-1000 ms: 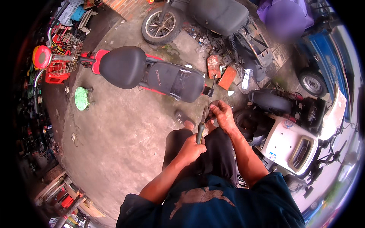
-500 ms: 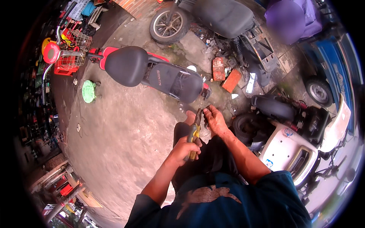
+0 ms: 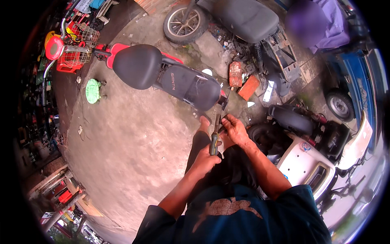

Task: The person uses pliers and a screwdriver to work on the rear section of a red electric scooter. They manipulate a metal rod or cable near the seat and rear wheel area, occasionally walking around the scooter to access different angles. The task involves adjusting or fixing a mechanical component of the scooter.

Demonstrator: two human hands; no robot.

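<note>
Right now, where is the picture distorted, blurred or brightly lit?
In the head view, the blue vehicle curves near the rim and a round purple patch is blurred; in head view, the floor looks bright, left hand and right hand fairly sharp.

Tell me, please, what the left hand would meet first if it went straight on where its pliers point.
The left hand, following its pliers, would probably meet the dark piece at the tail of the red scooter first, though depth is unclear.
</note>
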